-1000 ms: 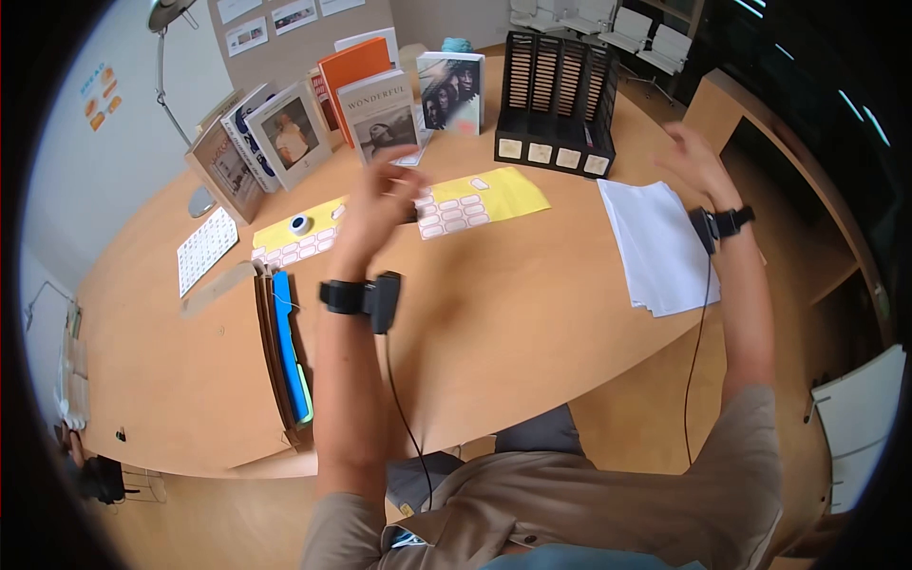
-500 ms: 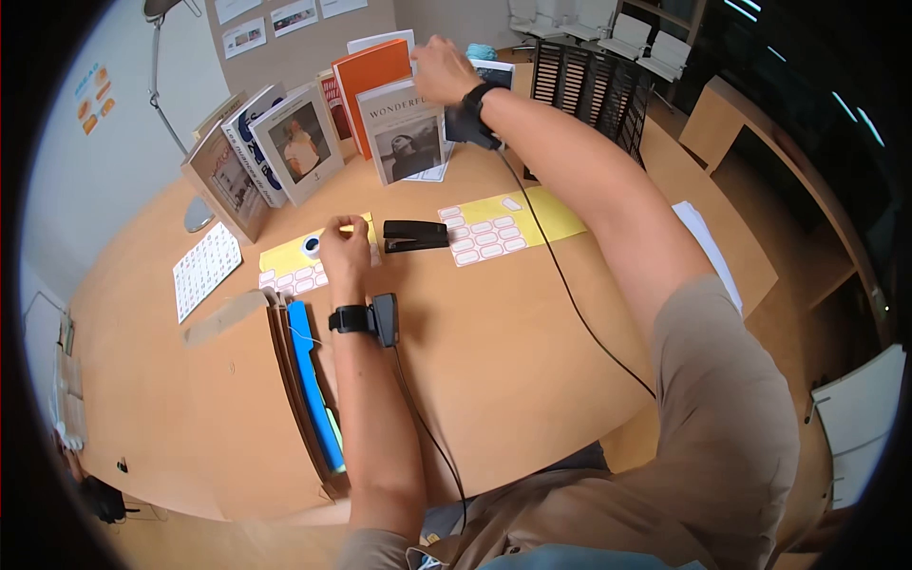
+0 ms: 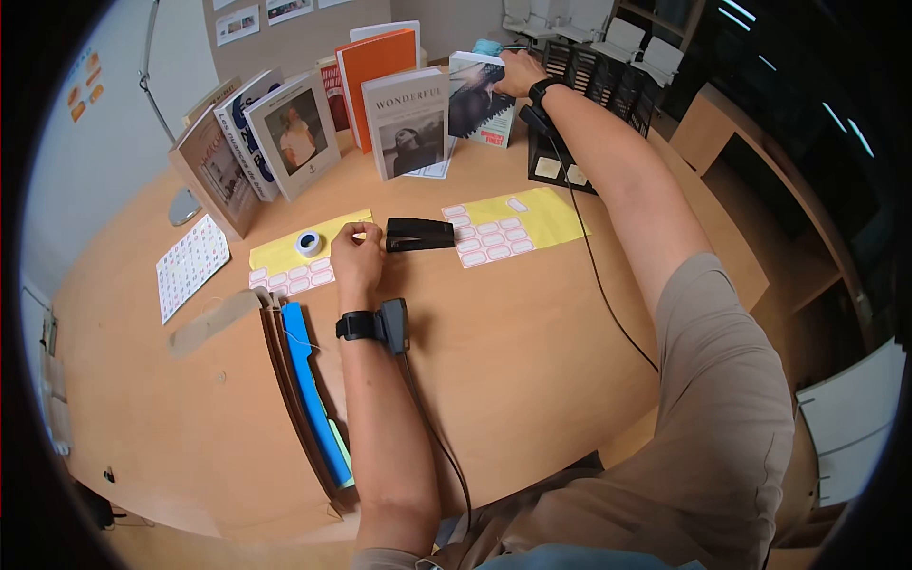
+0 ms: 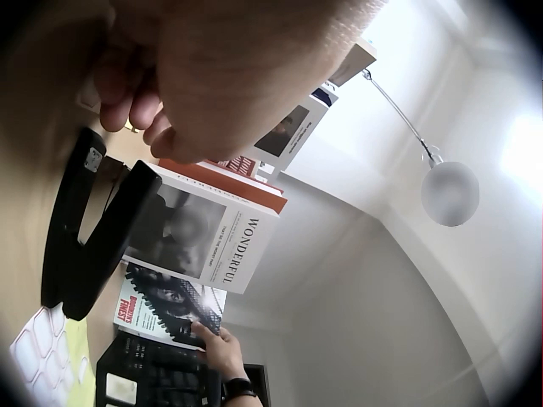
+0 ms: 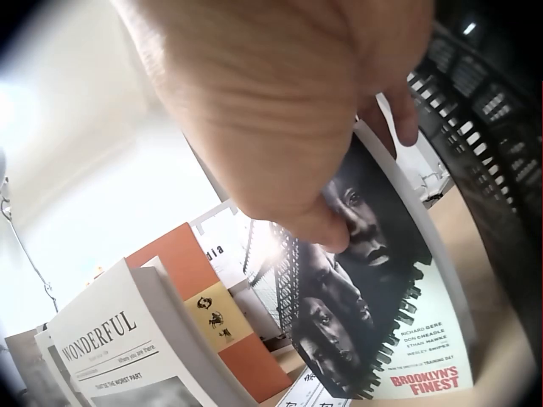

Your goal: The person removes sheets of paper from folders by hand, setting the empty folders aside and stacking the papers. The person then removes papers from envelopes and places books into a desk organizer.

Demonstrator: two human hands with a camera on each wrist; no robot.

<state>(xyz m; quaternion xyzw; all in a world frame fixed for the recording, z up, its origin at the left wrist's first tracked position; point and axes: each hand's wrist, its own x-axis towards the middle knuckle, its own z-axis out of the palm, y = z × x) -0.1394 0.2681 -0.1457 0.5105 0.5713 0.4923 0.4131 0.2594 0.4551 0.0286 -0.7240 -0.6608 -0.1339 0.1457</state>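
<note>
My right hand (image 3: 520, 74) grips the upper corner of a standing book titled Brooklyn's Finest (image 3: 482, 100). In the right wrist view the thumb (image 5: 327, 231) presses on the dark front cover, and the other fingers reach behind the book. My left hand (image 3: 358, 255) rests low over the table with its fingers loosely curled and nothing seen in them. Just right of it lies a black stapler (image 3: 421, 234), its arms spread apart in the left wrist view. On its other side are a yellow label sheet (image 3: 328, 231) and a white tape roll (image 3: 309, 244).
The Wonderful book (image 3: 408, 119) and an orange book (image 3: 375, 81) stand left of the gripped one. A black file rack (image 3: 608, 95) is close on its right. Another label sheet (image 3: 513, 228), a calendar-like card (image 3: 193, 266) and an expanding folder (image 3: 302, 399) lie on the table (image 3: 532, 351).
My right hand has come over from the right side and now grips the Brooklyn's Finest book. The left hand has lowered to beside the stapler.
</note>
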